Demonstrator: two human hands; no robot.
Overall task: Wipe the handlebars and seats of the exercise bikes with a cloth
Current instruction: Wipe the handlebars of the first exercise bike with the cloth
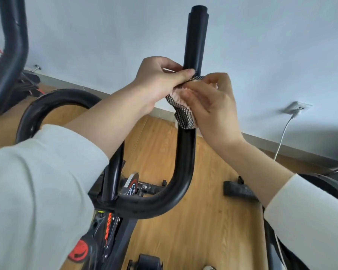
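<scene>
A black exercise-bike handlebar (184, 156) curves up from the stem into an upright grip (196, 39) at centre. A black-and-white checked cloth with a pink side (180, 108) is wrapped around the grip's lower part. My left hand (160, 80) pinches the cloth's top edge against the bar, thumb pressed on it. My right hand (211, 106) holds the cloth from the right, fingers laid over its pink side. The other handlebar loop (53, 102) curves at left, partly behind my left forearm. No seat is in view.
A second bike's black bar (10, 51) rises at far left. Below are the bike frame with red lettering (107, 227), a flywheel, wooden floor (203, 221), a black foot bar (240, 191), and a wall socket with a white charger cable (295, 112) at right.
</scene>
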